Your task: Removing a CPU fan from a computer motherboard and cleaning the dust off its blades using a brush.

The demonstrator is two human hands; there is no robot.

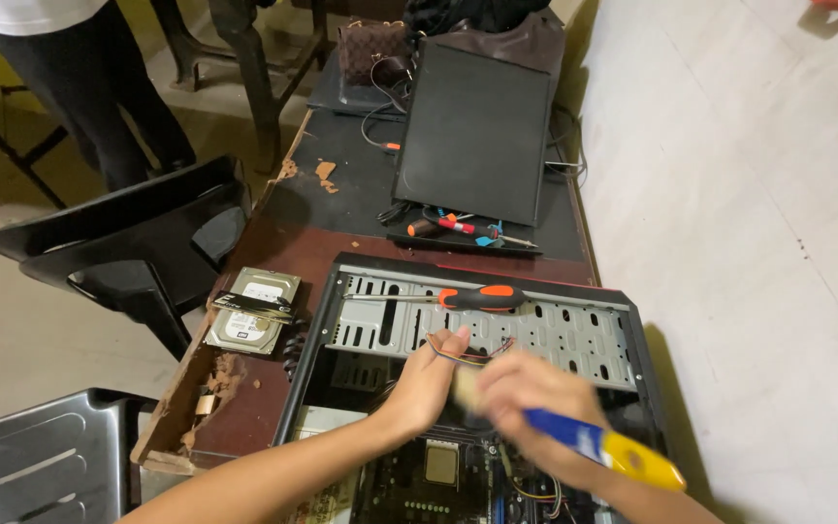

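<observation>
Head view: open computer case [477, 330] lies on a worn wooden table [273, 243] beside a pale wall. Inside it, left hand [424, 383] pinches coloured wires [472, 354]; right hand [535, 403], blurred, grips a blue-yellow brush [603, 448]. Hard drive [256, 311] just left.

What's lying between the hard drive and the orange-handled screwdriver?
In the head view, only the case's black left wall and a strip of perforated drive cage separate the hard drive from the screwdriver.

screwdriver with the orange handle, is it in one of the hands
No, the screwdriver lies on the metal drive cage, apart from both hands.
</observation>
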